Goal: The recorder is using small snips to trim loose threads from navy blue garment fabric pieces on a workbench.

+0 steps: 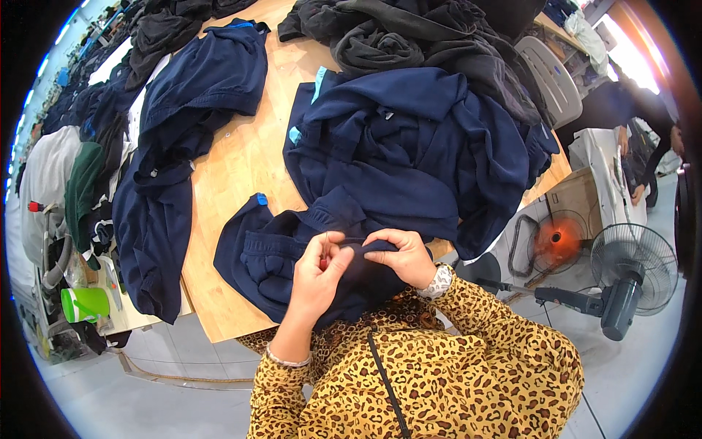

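Note:
A navy blue garment (267,256) with a gathered waistband lies bunched at the table's near edge, partly over my lap. My right hand (398,256) pinches a fold of its cloth between thumb and fingers. Close beside it, my left hand (322,267) is closed at the same stretch of cloth. A small red thing (324,263) shows between the left fingers; most of it is hidden, so its kind cannot be made out. Whether the left fingertips also grip the cloth is unclear.
A large navy pile (409,146) lies just beyond, with black garments (439,44) behind it. More navy garments (161,161) hang over the wooden table's (234,168) left side. A green bucket (85,304) stands left; a fan (632,267) and another person's hand (638,194) are right.

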Demonstrator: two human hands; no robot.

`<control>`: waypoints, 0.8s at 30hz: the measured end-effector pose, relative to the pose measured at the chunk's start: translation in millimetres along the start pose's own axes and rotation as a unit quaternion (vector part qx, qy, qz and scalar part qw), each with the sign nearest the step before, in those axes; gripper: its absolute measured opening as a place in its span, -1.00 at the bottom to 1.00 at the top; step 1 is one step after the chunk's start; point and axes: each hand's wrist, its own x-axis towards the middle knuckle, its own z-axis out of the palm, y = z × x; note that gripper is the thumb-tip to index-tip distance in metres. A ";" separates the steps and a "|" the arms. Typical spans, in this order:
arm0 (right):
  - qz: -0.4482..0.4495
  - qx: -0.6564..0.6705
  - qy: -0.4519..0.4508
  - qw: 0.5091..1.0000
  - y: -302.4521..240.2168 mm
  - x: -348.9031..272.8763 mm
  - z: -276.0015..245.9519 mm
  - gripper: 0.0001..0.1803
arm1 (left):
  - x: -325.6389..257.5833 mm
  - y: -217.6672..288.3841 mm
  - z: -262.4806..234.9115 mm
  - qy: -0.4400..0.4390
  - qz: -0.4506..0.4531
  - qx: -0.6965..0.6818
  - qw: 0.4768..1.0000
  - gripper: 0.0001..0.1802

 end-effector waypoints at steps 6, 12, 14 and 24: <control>0.016 -0.022 0.026 0.999 -2.4 0.4 -0.3 -0.79 | -10.9 28.3 -11.4 -0.109 -0.011 0.200 0.974 -0.53; -0.085 -0.129 0.038 0.987 -3.8 -0.5 1.6 -0.76 | -12.4 23.6 -4.4 -0.090 -0.030 0.219 0.971 -0.63; -0.094 -0.134 0.042 0.986 -2.9 -1.0 1.0 -0.76 | -11.4 22.9 -1.6 -0.092 -0.029 0.218 0.971 -0.64; -0.096 -0.156 0.035 0.982 -9.5 -2.4 2.8 -0.77 | -11.2 12.5 3.6 -0.070 -0.027 0.191 0.979 -0.69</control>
